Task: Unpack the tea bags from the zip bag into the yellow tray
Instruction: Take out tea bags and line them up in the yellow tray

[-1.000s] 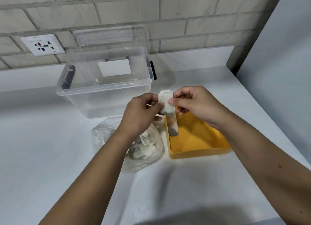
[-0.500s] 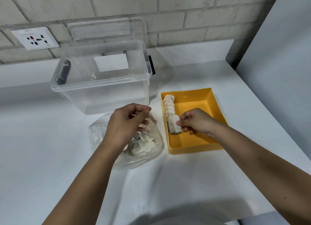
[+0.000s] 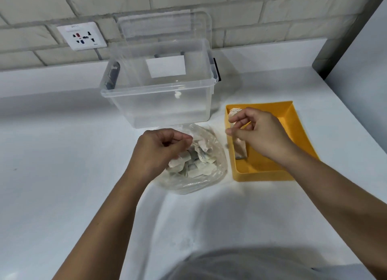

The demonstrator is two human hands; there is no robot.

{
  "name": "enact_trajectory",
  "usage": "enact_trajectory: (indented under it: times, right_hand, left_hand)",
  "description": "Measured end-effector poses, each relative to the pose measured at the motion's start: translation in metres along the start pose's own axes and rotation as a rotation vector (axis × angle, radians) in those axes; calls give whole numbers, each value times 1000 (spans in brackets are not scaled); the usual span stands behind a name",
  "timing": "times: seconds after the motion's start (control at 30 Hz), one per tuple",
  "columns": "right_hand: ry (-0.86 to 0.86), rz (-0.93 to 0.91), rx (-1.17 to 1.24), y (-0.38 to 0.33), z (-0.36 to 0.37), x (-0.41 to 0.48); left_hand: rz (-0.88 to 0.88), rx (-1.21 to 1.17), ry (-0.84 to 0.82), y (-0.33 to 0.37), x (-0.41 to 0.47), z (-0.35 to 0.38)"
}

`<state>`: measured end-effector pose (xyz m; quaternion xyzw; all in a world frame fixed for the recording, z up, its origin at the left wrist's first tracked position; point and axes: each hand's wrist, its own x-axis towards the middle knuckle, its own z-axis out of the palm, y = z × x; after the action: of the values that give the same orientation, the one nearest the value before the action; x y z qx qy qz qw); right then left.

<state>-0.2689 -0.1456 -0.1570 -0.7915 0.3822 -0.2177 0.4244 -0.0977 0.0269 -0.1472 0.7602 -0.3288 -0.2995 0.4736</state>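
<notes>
The clear zip bag (image 3: 217, 171) lies open on the white counter and holds several white tea bags (image 3: 199, 166). My left hand (image 3: 159, 149) rests at its mouth with the fingertips pinched together; nothing shows between them. Right of the bag stands the yellow tray (image 3: 293, 120). A row of tea bags (image 3: 240, 150) lies along the tray's left wall. My right hand (image 3: 259, 133) hovers over that row with loosely curled, parted fingers and holds nothing.
A clear plastic storage box (image 3: 159, 103) stands just behind the bag, with its lid (image 3: 163, 26) leaning on the brick wall. A wall socket (image 3: 82, 36) is at the back left. A grey panel (image 3: 360, 55) bounds the counter on the right.
My right hand set a tea bag down in the tray's row, let go and lifted up. My left hand dropped from the hand-over down to the bag's mouth.
</notes>
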Motion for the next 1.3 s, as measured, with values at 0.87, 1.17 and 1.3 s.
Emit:
enact_trajectory:
  times: [0.87, 1.17, 1.3]
  right_hand:
    - [-273, -251, -430, -37, 51, -18]
    - [-221, 45, 278, -52, 46, -22]
    - [-256, -17, -63, -47, 55, -20]
  left_hand:
    - [124, 200, -27, -18, -7, 3]
    - [-96, -600, -35, -12, -13, 9]
    - [-141, -650, 132, -16, -7, 9]
